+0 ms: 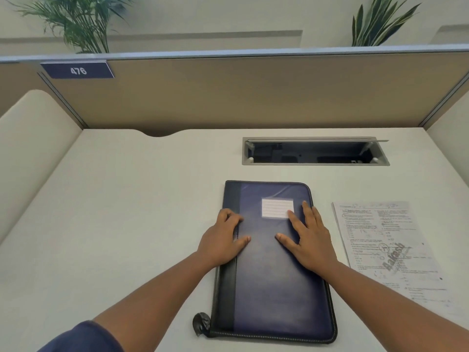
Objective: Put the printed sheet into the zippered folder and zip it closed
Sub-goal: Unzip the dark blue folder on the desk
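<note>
Still pre-open: folder zipped, sheet just right of it.
Left hand and right hand lie flat on it, fingers spread, gripping nothing; next, work the zipper tab.

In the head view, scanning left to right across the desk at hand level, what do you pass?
Left hand on the folder's black spine → blue zippered folder → right hand flat on its cover → printed sheet lying on the desk beside the folder.
</note>
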Motion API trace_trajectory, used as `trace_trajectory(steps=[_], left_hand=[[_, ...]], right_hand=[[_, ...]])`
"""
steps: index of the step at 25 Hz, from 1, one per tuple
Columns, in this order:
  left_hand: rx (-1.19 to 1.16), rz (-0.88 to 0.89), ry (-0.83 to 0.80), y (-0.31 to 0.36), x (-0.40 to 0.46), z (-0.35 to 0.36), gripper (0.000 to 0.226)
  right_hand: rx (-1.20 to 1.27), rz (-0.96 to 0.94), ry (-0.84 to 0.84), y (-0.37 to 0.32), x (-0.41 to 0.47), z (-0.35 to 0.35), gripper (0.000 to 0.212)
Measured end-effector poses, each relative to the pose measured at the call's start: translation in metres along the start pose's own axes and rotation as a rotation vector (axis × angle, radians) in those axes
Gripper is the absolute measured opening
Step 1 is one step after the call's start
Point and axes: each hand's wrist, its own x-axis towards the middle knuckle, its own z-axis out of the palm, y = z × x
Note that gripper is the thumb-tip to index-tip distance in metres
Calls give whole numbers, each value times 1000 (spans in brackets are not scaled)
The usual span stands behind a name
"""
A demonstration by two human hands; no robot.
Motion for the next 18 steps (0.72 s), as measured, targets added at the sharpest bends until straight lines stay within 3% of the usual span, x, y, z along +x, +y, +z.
trace_trajectory(steps=[6, 9, 11, 13, 15, 18], left_hand=[[-131, -97, 7, -5, 64, -20, 73], [-190, -144, 109, -11, 101, -33, 57], [-111, -204, 160, -14, 128, -44, 39], [-41, -301, 115, -12, 153, -56, 24], [-12, -357, 11, -10, 173, -64, 39], [-167, -460, -102, -9, 197, -67, 39]], right_hand=[[83, 70, 52, 10, 14, 1, 104], [121, 68, 64, 12, 15, 5, 105], [146, 67, 81, 11, 14, 5, 104], [159, 70, 85, 11, 13, 4, 103], [178, 60, 95, 10, 13, 4, 103], [205, 62, 116, 12, 13, 5, 103]])
